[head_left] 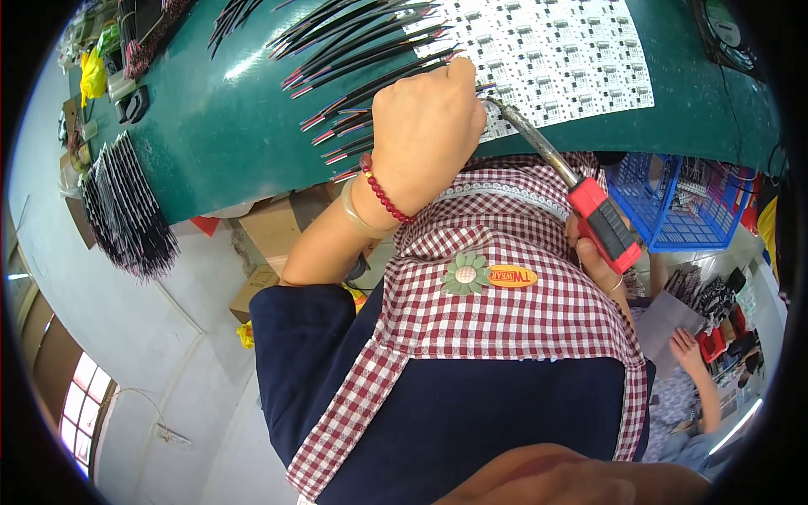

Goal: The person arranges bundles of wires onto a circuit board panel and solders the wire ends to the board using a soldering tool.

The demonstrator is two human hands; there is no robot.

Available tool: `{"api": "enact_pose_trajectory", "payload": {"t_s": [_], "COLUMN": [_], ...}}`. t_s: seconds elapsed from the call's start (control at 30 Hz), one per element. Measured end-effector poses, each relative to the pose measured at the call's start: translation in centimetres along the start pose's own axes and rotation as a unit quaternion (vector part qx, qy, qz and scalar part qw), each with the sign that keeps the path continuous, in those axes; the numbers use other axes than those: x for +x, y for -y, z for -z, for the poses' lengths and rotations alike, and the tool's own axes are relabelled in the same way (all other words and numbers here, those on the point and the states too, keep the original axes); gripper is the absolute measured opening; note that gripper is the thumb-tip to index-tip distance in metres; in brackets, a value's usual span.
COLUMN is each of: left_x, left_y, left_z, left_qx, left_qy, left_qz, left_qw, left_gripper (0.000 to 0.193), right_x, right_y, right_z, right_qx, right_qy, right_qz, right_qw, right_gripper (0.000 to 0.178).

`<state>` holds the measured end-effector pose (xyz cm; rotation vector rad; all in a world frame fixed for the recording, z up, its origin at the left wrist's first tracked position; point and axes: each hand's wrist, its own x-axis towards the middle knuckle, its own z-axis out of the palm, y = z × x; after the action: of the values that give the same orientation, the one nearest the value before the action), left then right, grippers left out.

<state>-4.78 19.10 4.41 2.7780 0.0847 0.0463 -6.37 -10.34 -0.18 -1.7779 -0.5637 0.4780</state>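
Note:
My left hand [427, 126] is closed in a pinch over the edge of a white sheet of small printed circuit boards [589, 50]. A thin cable end [486, 87] pokes out past its fingers, the rest hidden by the hand. My right hand [596, 257] is wrapped round the red and black handle of a soldering iron [547, 147]. The iron slants up to the left, its bent tip beside the cable end, over the boards; contact I cannot tell. Black cables [353, 50] with stripped coloured wire ends lie in rows left of the sheet, some passing behind my left hand.
All this lies on a green tabletop [202, 126]. A cable bundle [126, 210] hangs over its left edge. A small black fan [725, 34] stands at the far right. Below the table's right edge is a blue plastic basket [690, 210]. Another person's hand [688, 349] shows at lower right.

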Motion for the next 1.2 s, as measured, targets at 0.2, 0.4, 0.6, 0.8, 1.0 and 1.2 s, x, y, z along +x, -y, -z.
{"api": "enact_pose_trajectory", "payload": {"t_s": [0.2,0.4,0.6,0.8,1.0,1.2], "left_x": [0.3,0.4,0.4,0.7,0.6,0.4], "left_y": [0.2,1.0,1.0,1.3,1.7,2.1], "left_z": [0.0,0.0,-0.2,-0.2,-0.2,0.0], "left_qx": [0.005,-0.007,-0.003,-0.005,-0.005,-0.024], "left_qy": [0.001,-0.008,-0.006,-0.007,-0.001,0.013], "left_qz": [-0.012,0.006,0.010,-0.002,0.012,0.008], "left_qw": [1.000,1.000,1.000,1.000,1.000,1.000], "left_gripper": [0.012,0.014,0.014,0.014,0.014,0.013], "right_x": [-0.2,0.9,0.6,0.6,-0.4,0.5], "right_y": [-0.3,0.0,-0.6,-0.9,-1.2,-1.1], "right_z": [0.1,-0.9,-0.8,-1.3,-0.6,-1.6], "right_qx": [-0.033,-0.052,-0.057,0.039,0.093,0.212], "right_qy": [-0.016,-0.023,-0.014,-0.038,-0.021,-0.016], "right_qz": [0.006,0.003,0.018,0.015,-0.086,-0.116], "right_qw": [0.999,0.998,0.998,0.998,0.992,0.970], "right_gripper": [0.012,0.011,0.017,0.036,0.052,0.063]}}
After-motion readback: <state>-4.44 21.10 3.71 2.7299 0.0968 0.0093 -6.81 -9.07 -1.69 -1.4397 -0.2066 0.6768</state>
